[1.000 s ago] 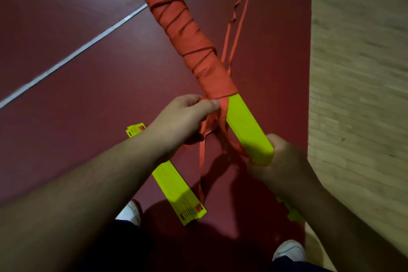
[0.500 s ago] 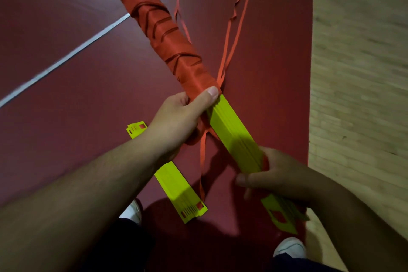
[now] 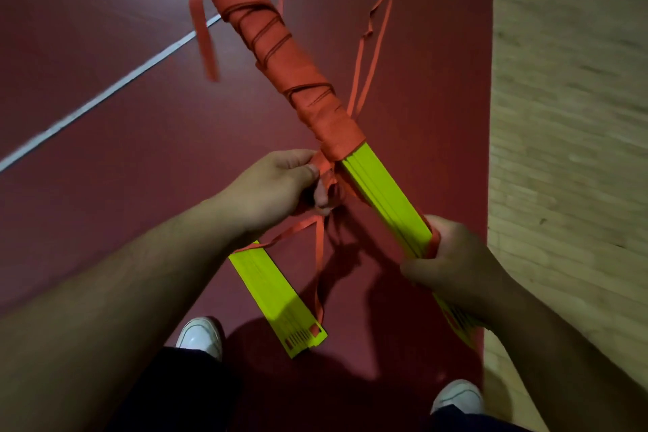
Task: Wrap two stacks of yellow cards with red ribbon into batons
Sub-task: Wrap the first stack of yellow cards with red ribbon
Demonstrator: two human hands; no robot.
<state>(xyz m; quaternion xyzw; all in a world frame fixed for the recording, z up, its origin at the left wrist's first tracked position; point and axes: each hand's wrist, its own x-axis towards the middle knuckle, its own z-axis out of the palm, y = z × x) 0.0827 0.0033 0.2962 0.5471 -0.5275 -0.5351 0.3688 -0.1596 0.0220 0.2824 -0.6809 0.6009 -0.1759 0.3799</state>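
A long stack of yellow cards slants from upper left to lower right, held above the floor. Red ribbon covers its upper two thirds; the lower part is bare yellow. My right hand grips the bare lower end of this stack. My left hand pinches the ribbon right beside the lower edge of the wrapping, with loose ribbon strands hanging below it. A second yellow card stack lies unwrapped on the dark red floor under my left forearm.
Loose red ribbon trails across the dark red floor behind the stack. A white line crosses that floor. Pale wood flooring runs along the right. My two white shoes show at the bottom.
The wrapped stack has turned in my hands, and a loose ribbon end now flaps at its upper left. My left hand shifted from pressing the wrap to pinching the ribbon beside it.
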